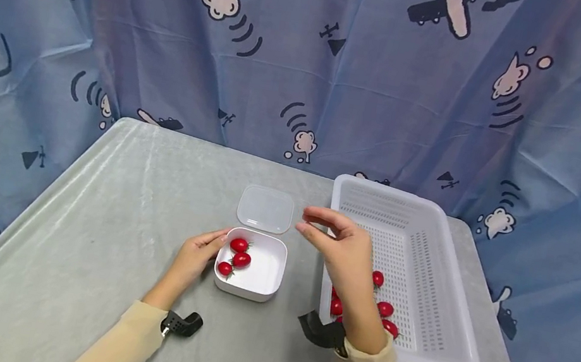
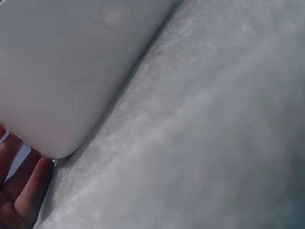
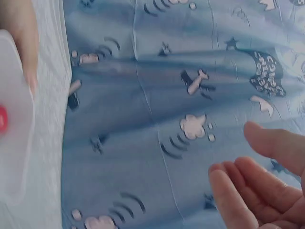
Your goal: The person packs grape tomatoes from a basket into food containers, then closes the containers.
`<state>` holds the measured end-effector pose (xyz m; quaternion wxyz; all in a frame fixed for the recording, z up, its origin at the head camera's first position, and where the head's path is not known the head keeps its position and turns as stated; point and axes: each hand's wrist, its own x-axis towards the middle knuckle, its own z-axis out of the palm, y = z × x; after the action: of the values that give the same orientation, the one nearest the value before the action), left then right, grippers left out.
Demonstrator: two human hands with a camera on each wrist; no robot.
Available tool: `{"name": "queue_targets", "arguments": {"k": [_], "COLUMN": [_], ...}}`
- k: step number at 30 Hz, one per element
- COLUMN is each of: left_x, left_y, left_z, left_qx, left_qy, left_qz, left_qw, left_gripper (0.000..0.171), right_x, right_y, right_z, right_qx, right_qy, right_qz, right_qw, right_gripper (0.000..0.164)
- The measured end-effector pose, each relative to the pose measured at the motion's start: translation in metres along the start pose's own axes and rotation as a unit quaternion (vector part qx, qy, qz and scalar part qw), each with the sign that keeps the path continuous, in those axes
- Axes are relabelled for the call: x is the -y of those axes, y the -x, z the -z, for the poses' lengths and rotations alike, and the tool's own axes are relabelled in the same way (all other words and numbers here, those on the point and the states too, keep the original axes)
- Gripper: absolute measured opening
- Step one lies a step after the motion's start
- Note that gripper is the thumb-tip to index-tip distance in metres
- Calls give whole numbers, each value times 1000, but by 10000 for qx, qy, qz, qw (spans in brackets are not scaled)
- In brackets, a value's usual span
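Observation:
A small white square box (image 1: 261,269) stands on the table with three cherry tomatoes (image 1: 240,260) along its left side. My left hand (image 1: 200,250) holds the box at its far left corner, thumb at the rim and fingers against the outer wall. In the left wrist view, fingertips (image 2: 40,174) touch the box's lower corner. My right hand (image 1: 345,251) is raised between the box and a white basket (image 1: 454,272), its thumb and fingers apart with nothing between them. Several cherry tomatoes (image 1: 385,309) lie in the basket's near part, some hidden by my right forearm.
A translucent square lid (image 1: 265,209) lies flat just behind the box. The table (image 1: 83,249) has a pale grey cover. Behind it hangs a blue patterned curtain (image 1: 270,94). The large slotted basket takes up the table's right side.

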<state>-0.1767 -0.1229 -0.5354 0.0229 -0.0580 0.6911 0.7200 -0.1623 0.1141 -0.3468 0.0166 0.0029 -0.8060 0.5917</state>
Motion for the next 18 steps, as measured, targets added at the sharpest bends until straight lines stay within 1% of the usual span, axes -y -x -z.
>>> {"name": "queue_targets", "arguments": {"k": [3,5,10,14,18], "left_x": [-1,0,-1,-2,-2], "left_y": [-1,0,0,0,0], "left_z": [-4,-3,-4,-5,-5], "left_qx": [-6,-29,23,-21,-9], "left_qy": [47,71,26,28,83], "left_qz": [14,42,12,-13,-14], "left_qw": [10000,10000,10000,10000,10000], "left_gripper": [38,38,40,38,37], "right_x": [0,-2,-14,-31,-53], "right_y": [-4,-8,-27,-46,-61], "right_z": [23,36,67,87,100], "right_qx": [-195,-251,-300,-210,195], "right_qy": [110,46,39,171,70], "right_qz": [11,-1,81,180,107], "right_qw": [9997,9997,9995,9995,9997], "right_gripper": [33,35,41,43,45]}}
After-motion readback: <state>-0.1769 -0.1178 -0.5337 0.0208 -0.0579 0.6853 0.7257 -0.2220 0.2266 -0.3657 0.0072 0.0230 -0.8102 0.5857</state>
